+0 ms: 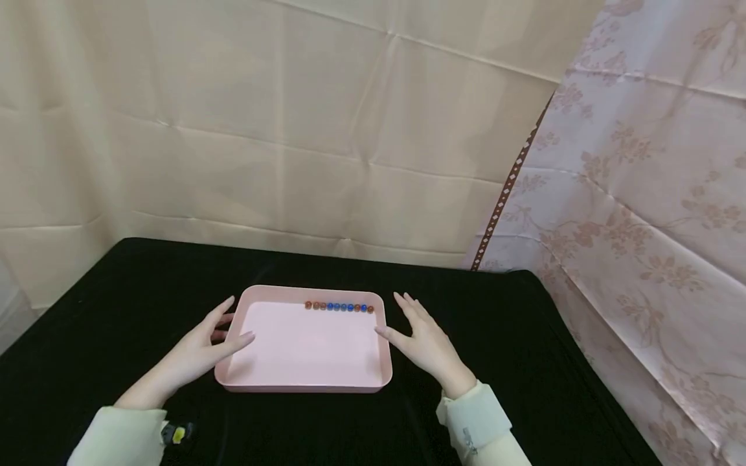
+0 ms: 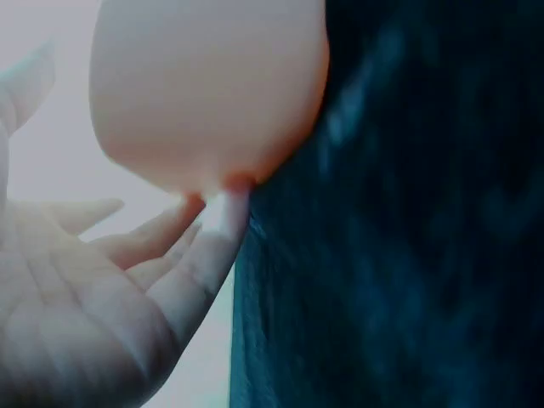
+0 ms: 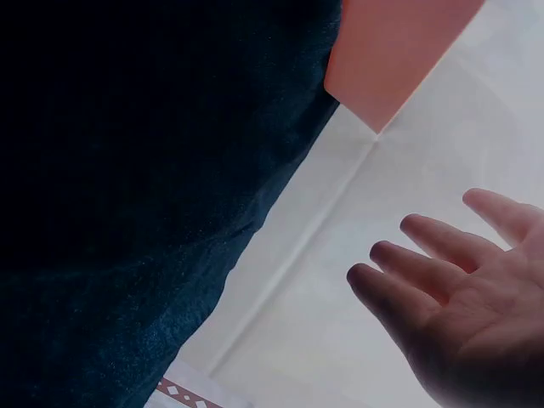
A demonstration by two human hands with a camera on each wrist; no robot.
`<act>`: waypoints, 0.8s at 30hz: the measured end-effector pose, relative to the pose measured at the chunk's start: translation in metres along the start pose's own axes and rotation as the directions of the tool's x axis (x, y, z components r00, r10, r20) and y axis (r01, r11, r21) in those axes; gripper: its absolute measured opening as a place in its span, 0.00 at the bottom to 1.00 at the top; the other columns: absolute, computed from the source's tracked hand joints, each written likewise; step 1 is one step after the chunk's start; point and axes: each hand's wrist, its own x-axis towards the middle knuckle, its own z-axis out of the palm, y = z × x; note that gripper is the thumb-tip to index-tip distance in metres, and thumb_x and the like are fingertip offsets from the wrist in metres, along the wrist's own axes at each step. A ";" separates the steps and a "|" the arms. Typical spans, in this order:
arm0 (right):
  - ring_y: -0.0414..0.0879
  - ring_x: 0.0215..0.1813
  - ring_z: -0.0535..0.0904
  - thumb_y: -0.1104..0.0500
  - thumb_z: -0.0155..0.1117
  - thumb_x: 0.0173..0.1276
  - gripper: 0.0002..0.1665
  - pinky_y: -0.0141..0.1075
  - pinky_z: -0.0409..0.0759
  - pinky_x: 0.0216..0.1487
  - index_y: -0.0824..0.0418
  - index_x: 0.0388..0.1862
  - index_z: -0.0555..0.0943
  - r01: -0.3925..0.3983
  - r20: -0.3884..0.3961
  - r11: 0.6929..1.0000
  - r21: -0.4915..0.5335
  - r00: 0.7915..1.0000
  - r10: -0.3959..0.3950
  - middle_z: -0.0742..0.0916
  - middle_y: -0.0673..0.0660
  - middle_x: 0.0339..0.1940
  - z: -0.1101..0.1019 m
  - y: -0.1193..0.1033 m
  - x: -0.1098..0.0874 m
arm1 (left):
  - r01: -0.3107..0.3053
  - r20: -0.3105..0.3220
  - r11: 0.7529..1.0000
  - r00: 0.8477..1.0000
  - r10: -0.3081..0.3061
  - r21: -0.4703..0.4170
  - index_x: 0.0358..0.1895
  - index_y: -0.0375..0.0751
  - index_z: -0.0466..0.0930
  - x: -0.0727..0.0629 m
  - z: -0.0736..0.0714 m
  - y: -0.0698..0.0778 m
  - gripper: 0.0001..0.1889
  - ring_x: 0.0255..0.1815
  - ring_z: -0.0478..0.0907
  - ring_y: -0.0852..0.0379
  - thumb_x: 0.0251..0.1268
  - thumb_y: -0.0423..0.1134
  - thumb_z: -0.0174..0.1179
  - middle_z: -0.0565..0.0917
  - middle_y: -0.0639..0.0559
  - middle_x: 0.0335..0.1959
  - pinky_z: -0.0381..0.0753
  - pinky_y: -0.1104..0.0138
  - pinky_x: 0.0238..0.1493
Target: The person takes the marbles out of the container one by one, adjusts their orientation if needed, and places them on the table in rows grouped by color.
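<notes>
A pale pink rectangular tray point(image 1: 303, 349) lies on the black cloth. Along its far inner side, small glossy marble-like balls point(image 1: 344, 307) form a row, several brown at the left, then several blue, with brown and blue mixed at the right end. My left hand point(image 1: 195, 355) is at the tray's left side, thumb extended over the rim. In the left wrist view, its fingertips point(image 2: 228, 212) touch the lower edge of the tray wall point(image 2: 212, 93). Beside the right rim is my right hand point(image 1: 428, 346), fingers spread and holding nothing. The right wrist view shows it apart from the tray corner point(image 3: 391, 59).
Black cloth point(image 1: 507, 336) covers the table. A cream curtain point(image 1: 291, 129) hangs behind it, and a pink floral curtain point(image 1: 653, 194) hangs along the right side. A patterned brown trim point(image 1: 506, 194) runs where the two meet.
</notes>
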 end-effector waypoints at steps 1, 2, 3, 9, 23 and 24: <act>0.61 0.81 0.50 0.31 0.61 0.65 0.50 0.68 0.54 0.73 0.47 0.80 0.57 0.001 0.002 1.000 0.000 1.000 -0.001 0.57 0.56 0.82 0.000 0.000 0.001 | 0.000 0.015 1.000 1.000 0.001 -0.009 0.80 0.37 0.37 0.000 -0.002 -0.002 0.51 0.62 0.71 0.35 0.68 0.58 0.58 0.60 0.27 0.73 0.80 0.48 0.52; 0.61 0.81 0.51 0.31 0.61 0.65 0.50 0.68 0.55 0.73 0.48 0.80 0.58 0.005 0.002 1.000 0.002 1.000 -0.005 0.57 0.56 0.82 0.000 0.000 0.002 | -0.002 0.030 1.000 1.000 0.003 -0.018 0.80 0.38 0.39 0.000 -0.003 -0.005 0.50 0.61 0.72 0.36 0.68 0.57 0.59 0.60 0.27 0.72 0.80 0.49 0.51; 0.61 0.81 0.52 0.31 0.62 0.65 0.50 0.68 0.56 0.73 0.48 0.80 0.58 0.008 0.002 1.000 0.003 1.000 -0.008 0.58 0.57 0.82 0.000 0.000 0.003 | -0.003 0.043 1.000 0.999 0.005 -0.028 0.80 0.38 0.40 0.001 -0.004 -0.008 0.49 0.60 0.73 0.38 0.68 0.57 0.59 0.61 0.27 0.72 0.81 0.51 0.50; 0.62 0.80 0.55 0.31 0.61 0.64 0.50 0.66 0.57 0.73 0.49 0.79 0.59 0.014 0.007 1.000 0.007 1.000 -0.014 0.59 0.58 0.81 0.000 -0.001 0.007 | -0.007 0.085 0.996 0.996 0.015 -0.091 0.80 0.43 0.43 0.002 -0.008 -0.019 0.49 0.58 0.75 0.44 0.66 0.52 0.64 0.63 0.29 0.72 0.79 0.53 0.52; 0.61 0.77 0.61 0.35 0.64 0.65 0.45 0.60 0.61 0.74 0.55 0.75 0.66 0.041 0.001 0.997 0.072 0.999 -0.041 0.67 0.63 0.77 0.003 0.001 0.022 | -0.024 0.109 0.991 0.993 0.039 -0.134 0.80 0.46 0.46 0.002 -0.010 -0.028 0.48 0.64 0.70 0.39 0.64 0.49 0.67 0.61 0.33 0.74 0.78 0.53 0.52; 0.61 0.77 0.63 0.35 0.64 0.65 0.45 0.60 0.62 0.73 0.56 0.75 0.67 0.039 -0.001 0.996 0.083 0.999 -0.039 0.68 0.63 0.76 0.003 0.001 0.023 | -0.028 0.108 0.990 0.993 0.043 -0.137 0.80 0.46 0.47 0.002 -0.010 -0.029 0.48 0.64 0.71 0.39 0.64 0.49 0.67 0.61 0.33 0.74 0.78 0.53 0.52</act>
